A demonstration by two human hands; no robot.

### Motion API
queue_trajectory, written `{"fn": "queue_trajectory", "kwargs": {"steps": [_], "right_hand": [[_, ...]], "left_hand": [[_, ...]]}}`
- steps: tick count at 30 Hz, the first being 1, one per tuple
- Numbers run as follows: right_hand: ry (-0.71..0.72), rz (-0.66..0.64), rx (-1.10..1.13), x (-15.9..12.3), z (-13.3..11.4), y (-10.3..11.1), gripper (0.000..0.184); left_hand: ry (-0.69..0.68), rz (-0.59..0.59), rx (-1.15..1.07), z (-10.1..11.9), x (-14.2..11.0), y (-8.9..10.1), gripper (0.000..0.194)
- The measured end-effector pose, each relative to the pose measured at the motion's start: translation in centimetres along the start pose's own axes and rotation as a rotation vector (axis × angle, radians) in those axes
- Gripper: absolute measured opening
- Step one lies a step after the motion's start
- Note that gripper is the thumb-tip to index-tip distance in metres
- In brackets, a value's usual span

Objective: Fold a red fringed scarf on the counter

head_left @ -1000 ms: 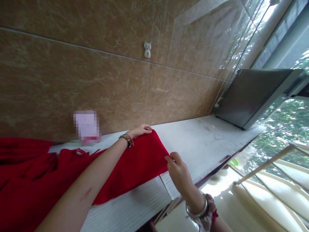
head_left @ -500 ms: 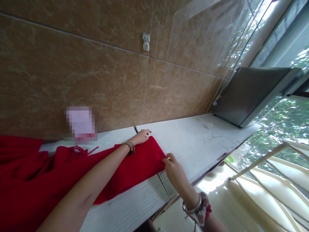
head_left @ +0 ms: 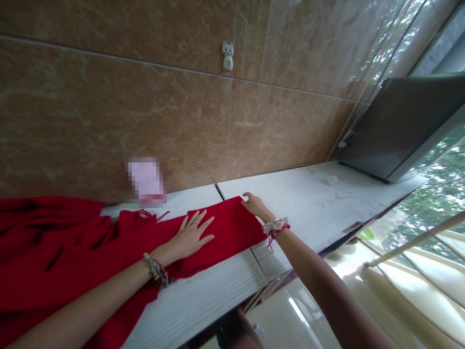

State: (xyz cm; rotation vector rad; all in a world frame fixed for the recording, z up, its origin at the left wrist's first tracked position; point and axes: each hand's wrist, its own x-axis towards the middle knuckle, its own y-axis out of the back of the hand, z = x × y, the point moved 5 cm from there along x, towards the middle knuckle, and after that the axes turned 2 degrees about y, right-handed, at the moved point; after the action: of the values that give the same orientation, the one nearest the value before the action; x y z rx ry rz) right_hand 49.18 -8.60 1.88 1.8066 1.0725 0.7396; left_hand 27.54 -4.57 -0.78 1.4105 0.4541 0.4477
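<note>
A red garment [head_left: 221, 242] with thin drawstrings lies along the white-topped surface, bunched at the left and flat at its right end. My left hand [head_left: 191, 237] rests palm down on the flat part, fingers spread. At the far right corner of the cloth, my right hand [head_left: 256, 206] has thumb and fingers closed on the edge. Both wrists wear bracelets.
Against the brown tiled wall [head_left: 174, 116] a blurred pink item [head_left: 145, 177] stands behind the garment. A white cat-shaped hook [head_left: 227, 55] is on the wall. A dark grey box-like appliance [head_left: 399, 126] stands at the right end of the white surface [head_left: 290, 194].
My left hand has moved back from the far edge and now lies flat on the cloth. My right hand has gone from the near corner to the far corner. The view has shifted.
</note>
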Motion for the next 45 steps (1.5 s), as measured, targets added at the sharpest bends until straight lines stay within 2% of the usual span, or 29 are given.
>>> {"fn": "queue_trajectory", "kwargs": {"steps": [7, 12, 15, 18, 20, 22, 26, 29, 32, 34, 37, 39, 42, 45], "right_hand": [[0.015, 0.029, -0.039, 1.3, 0.0, -0.8, 0.034], [0.086, 0.049, -0.108, 0.7, -0.6, -0.9, 0.036], [0.198, 0.098, -0.204, -0.7, -1.8, -0.7, 0.037], [0.413, 0.125, -0.300, -2.9, -3.2, -0.8, 0.034], [0.548, 0.064, -0.324, -4.4, -3.6, -1.4, 0.035], [0.594, -0.020, -0.328, -5.5, -3.1, -2.3, 0.038], [0.511, -0.110, -0.303, -5.9, -1.5, -3.3, 0.042], [0.507, -0.134, -0.269, -5.4, -1.2, -3.4, 0.043], [0.549, -0.130, -0.194, -5.3, -1.5, -2.9, 0.042], [0.590, -0.095, -0.127, -5.8, -1.7, -1.9, 0.041], [0.649, -0.038, -0.046, -7.7, -1.7, 0.2, 0.039], [0.684, -0.057, -0.029, -9.4, -1.4, 1.2, 0.036], [0.724, -0.121, -0.071, -11.6, -0.6, 1.8, 0.033], [0.738, -0.110, -0.148, -12.5, 0.2, 1.6, 0.032]], "left_hand": [[-0.044, -0.017, -0.039, -0.7, 0.2, -0.4, 0.059], [-0.060, -0.004, -0.043, -0.6, 0.0, -0.4, 0.062], [-0.084, 0.020, -0.037, -0.5, -0.2, -0.4, 0.059], [-0.122, 0.039, -0.037, -0.6, -0.4, -0.4, 0.059], [-0.140, 0.030, -0.036, -0.8, -0.4, -0.5, 0.059], [-0.153, 0.012, -0.041, -1.0, -0.5, -0.6, 0.059], [-0.150, 0.016, -0.039, -0.7, -1.2, 0.0, 0.051], [-0.234, 0.035, -0.039, 1.4, -2.6, 1.0, 0.047], [-0.307, 0.017, -0.026, 3.8, -3.8, 1.5, 0.052], [-0.307, 0.021, 0.000, 4.5, -4.2, 1.7, 0.047], [-0.291, 0.019, 0.031, 4.5, -4.2, 2.0, 0.036], [-0.281, -0.004, 0.040, 4.2, -4.1, 2.2, 0.035], [-0.258, -0.040, 0.056, 3.9, -4.1, 2.7, 0.045], [-0.292, -0.066, 0.048, 3.9, -4.4, 2.9, 0.061]]}}
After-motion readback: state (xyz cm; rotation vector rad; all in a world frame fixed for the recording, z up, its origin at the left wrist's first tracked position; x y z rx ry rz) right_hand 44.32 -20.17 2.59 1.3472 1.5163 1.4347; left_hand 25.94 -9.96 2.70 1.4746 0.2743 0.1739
